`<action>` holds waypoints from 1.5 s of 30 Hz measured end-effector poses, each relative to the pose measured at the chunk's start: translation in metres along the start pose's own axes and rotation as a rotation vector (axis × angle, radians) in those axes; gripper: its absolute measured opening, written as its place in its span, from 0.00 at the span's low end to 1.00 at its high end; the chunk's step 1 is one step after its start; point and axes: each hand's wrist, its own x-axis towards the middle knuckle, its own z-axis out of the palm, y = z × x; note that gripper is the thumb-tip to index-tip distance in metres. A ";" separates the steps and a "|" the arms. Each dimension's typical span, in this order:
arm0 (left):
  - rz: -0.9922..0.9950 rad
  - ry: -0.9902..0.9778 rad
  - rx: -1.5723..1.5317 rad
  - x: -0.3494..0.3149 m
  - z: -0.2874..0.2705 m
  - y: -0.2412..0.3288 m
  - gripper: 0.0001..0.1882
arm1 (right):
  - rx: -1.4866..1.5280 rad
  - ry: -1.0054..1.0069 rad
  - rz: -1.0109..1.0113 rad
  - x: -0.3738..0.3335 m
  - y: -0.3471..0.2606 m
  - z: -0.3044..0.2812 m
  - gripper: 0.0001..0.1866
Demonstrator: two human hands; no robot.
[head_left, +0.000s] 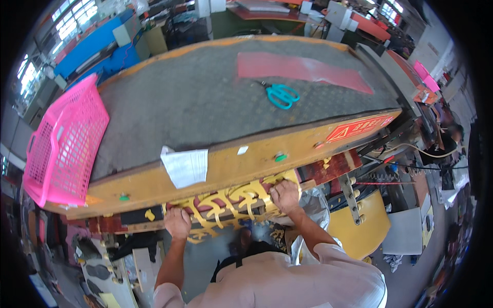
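Observation:
A yellow sheet (pixel 208 224) full of cut-out openings lies along the machine's front edge, and its lower strips hang down toward me. My left hand (pixel 177 222) is closed on the sheet's left end, fingers curled under the machine's front beam. At the right end, my right hand (pixel 285 196) grips the same sheet with bent fingers. Dark red material shows through the openings between the hands. The fingertips of both hands are partly hidden.
Over the sheet is a large machine with a grey top (pixel 179 113) and yellow front beam (pixel 231 159). On it are a pink basket (pixel 72 143), teal-handled scissors (pixel 281 96), a translucent pink strip (pixel 303 69) and hanging white paper (pixel 186 168). A yellow panel (pixel 359 226) stands at right.

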 end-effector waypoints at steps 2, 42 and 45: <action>-0.019 -0.005 -0.018 -0.003 0.002 -0.001 0.09 | -0.025 -0.035 0.007 -0.002 -0.001 0.000 0.10; 0.313 -0.049 -0.630 -0.182 -0.062 0.200 0.03 | 0.054 -0.249 0.204 -0.145 -0.181 -0.041 0.47; 0.321 -0.044 -0.543 -0.185 -0.059 0.206 0.03 | 0.106 -0.211 0.179 -0.140 -0.173 -0.049 0.39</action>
